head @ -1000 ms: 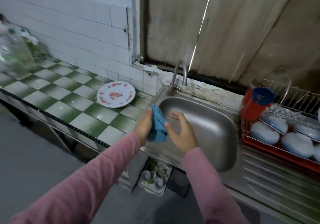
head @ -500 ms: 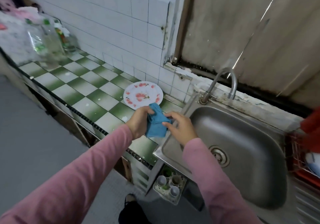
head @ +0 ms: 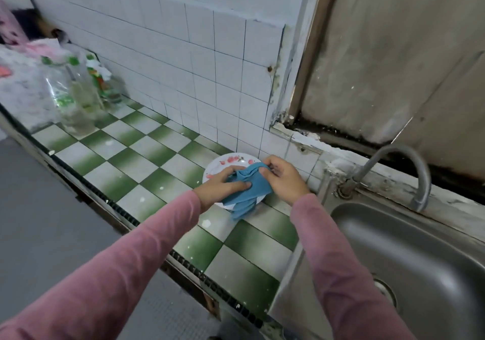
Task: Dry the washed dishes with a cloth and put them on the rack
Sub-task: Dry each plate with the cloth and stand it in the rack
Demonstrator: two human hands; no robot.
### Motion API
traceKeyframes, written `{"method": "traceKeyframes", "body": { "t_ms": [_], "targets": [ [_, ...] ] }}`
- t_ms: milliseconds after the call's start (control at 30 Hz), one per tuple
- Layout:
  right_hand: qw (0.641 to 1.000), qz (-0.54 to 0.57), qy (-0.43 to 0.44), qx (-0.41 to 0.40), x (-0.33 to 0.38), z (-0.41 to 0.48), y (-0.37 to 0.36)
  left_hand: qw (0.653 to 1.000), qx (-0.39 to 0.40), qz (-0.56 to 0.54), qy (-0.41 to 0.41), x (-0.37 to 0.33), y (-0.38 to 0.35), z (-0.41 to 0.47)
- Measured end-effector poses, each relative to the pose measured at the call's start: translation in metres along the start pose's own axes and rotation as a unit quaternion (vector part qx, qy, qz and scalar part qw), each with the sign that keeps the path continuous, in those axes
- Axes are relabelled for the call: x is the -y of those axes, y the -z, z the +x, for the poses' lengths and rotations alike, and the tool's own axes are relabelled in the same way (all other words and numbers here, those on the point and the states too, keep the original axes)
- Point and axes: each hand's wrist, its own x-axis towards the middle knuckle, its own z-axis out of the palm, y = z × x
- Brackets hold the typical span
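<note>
Fingers of left hand (head: 220, 187) and right hand (head: 284, 179) grip one cloth (head: 253, 194); one plate (head: 221, 163) beneath.

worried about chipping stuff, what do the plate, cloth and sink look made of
The plate looks like glazed ceramic or melamine, unclear which: glossy white, red flower print. The cloth is soft matte blue fabric: it creases and hangs limp. The sink seems brushed stainless steel: dull grey sheen.

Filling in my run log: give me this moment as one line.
left hand: holds blue cloth | right hand: pinches blue cloth | plate: on tiled counter, partly hidden by cloth | rack: out of view
</note>
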Motion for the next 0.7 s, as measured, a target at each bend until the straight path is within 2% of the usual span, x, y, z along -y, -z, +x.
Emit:
{"method": "traceKeyframes", "body": {
  "t_ms": [133,233,300,367,533,700],
  "targets": [
    [0.999,-0.029,0.023,0.033,0.01,0.026,0.003,0.995,-0.023,0.093,-0.006,-0.002,0.024,0.021],
    [0.996,-0.052,0.046,0.048,0.017,0.038,0.002,0.988,-0.036,0.128,-0.072,-0.01,0.038,0.033],
    [0.995,-0.061,0.062,0.05,0.02,0.046,0.002,0.982,0.004,0.124,-0.143,-0.011,0.05,0.043],
    [0.994,-0.062,0.064,0.056,0.022,0.051,0.004,0.979,0.036,0.117,-0.163,-0.012,0.059,0.051],
    [0.993,-0.102,0.027,0.049,0.018,0.061,0.0,0.972,0.004,0.101,-0.214,-0.015,0.074,0.071],
    [0.997,-0.057,-0.047,0.029,0.017,0.063,-0.021,0.96,0.025,0.122,-0.251,-0.027,0.093,0.084]
  ]
}}
